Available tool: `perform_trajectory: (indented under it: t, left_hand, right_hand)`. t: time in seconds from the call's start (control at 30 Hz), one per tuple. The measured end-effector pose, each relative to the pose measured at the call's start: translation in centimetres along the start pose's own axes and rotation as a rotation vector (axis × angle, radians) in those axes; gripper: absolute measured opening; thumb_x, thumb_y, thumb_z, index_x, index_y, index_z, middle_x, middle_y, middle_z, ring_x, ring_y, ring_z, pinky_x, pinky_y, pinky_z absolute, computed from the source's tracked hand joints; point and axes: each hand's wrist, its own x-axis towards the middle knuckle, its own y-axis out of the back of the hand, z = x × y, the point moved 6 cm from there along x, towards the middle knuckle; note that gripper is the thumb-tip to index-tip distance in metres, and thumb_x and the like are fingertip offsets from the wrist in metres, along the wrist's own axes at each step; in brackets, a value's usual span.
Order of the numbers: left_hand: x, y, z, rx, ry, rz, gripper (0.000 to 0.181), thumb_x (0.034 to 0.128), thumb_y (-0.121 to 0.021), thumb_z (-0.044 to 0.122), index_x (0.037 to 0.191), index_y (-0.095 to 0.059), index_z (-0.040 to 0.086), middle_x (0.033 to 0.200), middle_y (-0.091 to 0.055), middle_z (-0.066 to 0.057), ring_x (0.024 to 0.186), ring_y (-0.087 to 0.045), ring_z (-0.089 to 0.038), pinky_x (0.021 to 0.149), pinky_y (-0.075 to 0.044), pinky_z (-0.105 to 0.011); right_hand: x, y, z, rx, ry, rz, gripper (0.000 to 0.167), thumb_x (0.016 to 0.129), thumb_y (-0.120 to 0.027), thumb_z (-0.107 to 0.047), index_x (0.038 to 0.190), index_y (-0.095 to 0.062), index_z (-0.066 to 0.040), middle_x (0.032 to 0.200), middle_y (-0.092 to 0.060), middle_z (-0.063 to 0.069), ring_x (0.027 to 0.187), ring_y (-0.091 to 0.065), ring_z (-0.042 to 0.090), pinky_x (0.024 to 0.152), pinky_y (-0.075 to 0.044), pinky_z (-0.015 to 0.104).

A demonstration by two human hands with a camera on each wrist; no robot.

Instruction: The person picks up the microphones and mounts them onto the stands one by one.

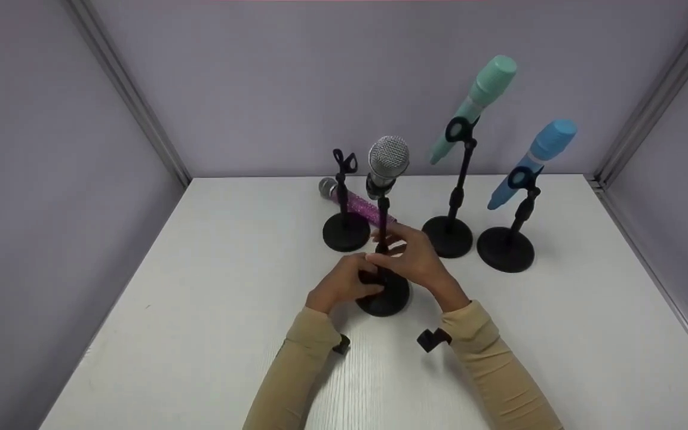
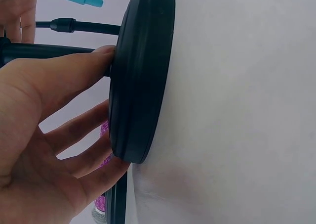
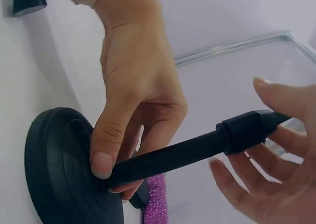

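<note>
A black microphone stand [image 1: 383,298] holds a silver-headed microphone [image 1: 388,160] at its top. My left hand [image 1: 347,279] pinches the foot of its pole, thumb and fingers low by the round base [image 2: 143,80]. Around the collar [image 3: 245,133] higher on the pole, my right hand [image 1: 417,258] spreads its fingers loosely. In the right wrist view its thumb stands apart from the pole. Behind lies a pink glittery microphone [image 1: 363,206] on the table, partly hidden by a shorter stand [image 1: 346,232] with a bare clip.
Back right, a stand [image 1: 447,236] carries a mint-green microphone [image 1: 479,98]; beside it another stand [image 1: 505,249] carries a blue microphone [image 1: 536,160]. The white table [image 1: 212,286] is bounded by grey panels at the back and sides. Black wrist-camera mounts [image 1: 432,339] stick out by the sleeves.
</note>
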Motion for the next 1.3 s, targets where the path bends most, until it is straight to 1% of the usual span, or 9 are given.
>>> perform_trajectory:
  t: [0.07,0.13,0.3,0.4,0.67,0.83,0.9,1.13,1.3]
  left_hand:
    - [-0.05,0.01,0.02,0.005,0.007,-0.002,0.011,0.0894,-0.081,0.017,0.092,-0.078,0.006,0.104,-0.07,-0.005,0.094,-0.056,-0.01,0.091,-0.054,-0.033]
    - [-0.08,0.01,0.01,0.005,0.012,-0.001,0.011,0.0895,-0.081,0.017,0.093,-0.078,0.007,0.104,-0.07,-0.004,0.094,-0.056,-0.009,0.091,-0.054,-0.032]
    - [0.04,-0.06,0.02,0.002,0.011,0.001,0.012,0.0893,-0.082,0.018,0.094,-0.079,0.008,0.105,-0.071,-0.004,0.095,-0.059,-0.01,0.091,-0.056,-0.033]
    - [0.14,-0.09,0.0,0.005,0.013,0.002,0.012,0.089,-0.082,0.018,0.095,-0.079,0.008,0.107,-0.071,-0.004,0.099,-0.062,-0.011,0.094,-0.056,-0.033]
    - [0.17,-0.12,-0.03,-0.01,0.0,0.0,0.012,0.0889,-0.082,0.016,0.096,-0.081,0.006,0.113,-0.073,-0.005,0.109,-0.065,-0.018,0.1,-0.055,-0.037]
    - [-0.05,-0.07,-0.4,-0.016,0.028,-0.008,0.013,0.0893,-0.081,0.016,0.098,-0.081,0.006,0.12,-0.072,-0.006,0.116,-0.065,-0.02,0.105,-0.053,-0.039]
    - [-0.05,-0.08,-0.5,-0.015,0.025,-0.011,0.013,0.0894,-0.081,0.016,0.099,-0.081,0.006,0.121,-0.073,-0.007,0.118,-0.065,-0.02,0.106,-0.052,-0.039]
    - [0.16,-0.05,-0.46,-0.035,-0.017,-0.009,0.012,0.0887,-0.081,0.013,0.098,-0.081,0.005,0.12,-0.074,-0.008,0.117,-0.066,-0.021,0.105,-0.053,-0.039]
    - [0.29,-0.05,-0.23,-0.04,-0.047,-0.006,0.011,0.088,-0.081,0.012,0.096,-0.081,0.004,0.116,-0.075,-0.008,0.112,-0.067,-0.021,0.102,-0.054,-0.039]
  right_hand:
    - [-0.01,0.16,-0.23,-0.044,0.02,0.052,0.038,0.079,-0.09,-0.019,0.108,-0.07,-0.002,0.103,-0.074,0.014,0.094,-0.073,0.029,0.082,-0.063,0.05]
    - [-0.04,0.27,-0.31,-0.061,0.028,0.079,0.038,0.078,-0.092,-0.018,0.103,-0.069,-0.002,0.099,-0.074,0.014,0.089,-0.073,0.028,0.08,-0.062,0.053]
    - [-0.08,0.37,-0.08,-0.044,0.022,0.084,0.032,0.079,-0.091,-0.016,0.099,-0.07,-0.001,0.094,-0.074,0.016,0.089,-0.073,0.029,0.081,-0.062,0.053]
    - [-0.15,0.46,-0.08,-0.023,0.006,0.068,0.031,0.08,-0.09,-0.015,0.1,-0.071,0.0,0.096,-0.075,0.017,0.091,-0.074,0.031,0.084,-0.062,0.051]
    - [-0.28,0.41,-0.06,0.037,-0.03,-0.006,0.029,0.084,-0.085,-0.009,0.106,-0.071,0.004,0.103,-0.073,0.023,0.1,-0.072,0.038,0.093,-0.059,0.056]
    - [-0.16,-0.09,0.14,0.081,-0.048,-0.076,0.025,0.089,-0.08,-0.006,0.111,-0.072,0.003,0.11,-0.072,0.022,0.107,-0.071,0.036,0.099,-0.058,0.05]
    - [-0.15,-0.2,0.23,0.089,-0.053,-0.094,0.023,0.09,-0.078,-0.005,0.112,-0.072,0.003,0.111,-0.072,0.022,0.109,-0.071,0.035,0.1,-0.058,0.047]
    - [-0.2,-0.22,0.2,0.106,-0.038,-0.129,0.022,0.093,-0.071,0.002,0.115,-0.071,0.004,0.114,-0.071,0.023,0.112,-0.07,0.035,0.1,-0.058,0.042]
    - [-0.23,-0.19,0.25,0.124,-0.03,-0.147,0.024,0.094,-0.07,0.002,0.117,-0.069,0.006,0.116,-0.069,0.025,0.113,-0.068,0.039,0.103,-0.056,0.049]
